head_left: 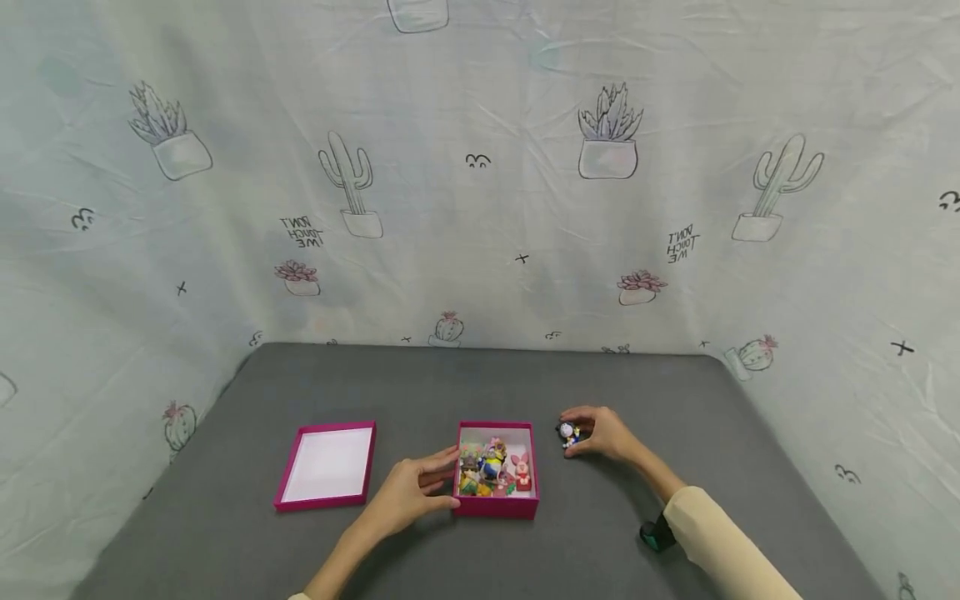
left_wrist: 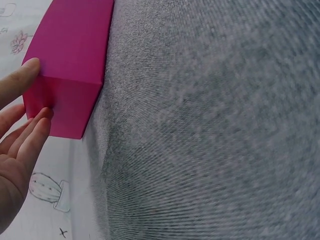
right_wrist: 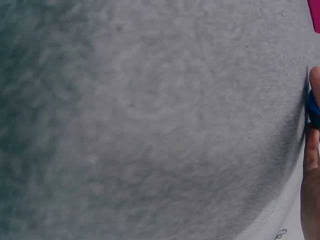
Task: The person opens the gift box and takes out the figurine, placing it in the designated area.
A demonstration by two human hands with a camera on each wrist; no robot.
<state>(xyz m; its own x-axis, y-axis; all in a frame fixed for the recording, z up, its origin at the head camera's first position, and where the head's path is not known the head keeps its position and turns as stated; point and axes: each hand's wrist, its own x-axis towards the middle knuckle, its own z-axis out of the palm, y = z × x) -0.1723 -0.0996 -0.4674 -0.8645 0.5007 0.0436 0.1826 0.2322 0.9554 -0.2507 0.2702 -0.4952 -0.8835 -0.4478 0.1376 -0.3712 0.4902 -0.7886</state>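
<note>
**Pinching a small figurine (head_left: 567, 433) right of an open magenta box (head_left: 495, 507)**

Grasping the figurine, black, white and blue, between thumb and fingers of the right hand (head_left: 602, 435), right of centre in the lower half of the head view; cannot tell whether touching the counter (head_left: 600, 542). Resting the left hand (head_left: 408, 493) against the box's left side near the lower centre, fingers unclenched and fairly straight. Showing assorted figurines (head_left: 491, 462) inside the box, with a pink rabbit-eared figure (head_left: 521, 471) at its right. Seeing a matching lid (head_left: 330, 465) at lower left, white inside upward. Reading mirror-reversed lettering (head_left: 302, 232), "DON'T TOUCH ME", on the cloth (head_left: 480, 92) at centre left, repeated at centre right.
</note>
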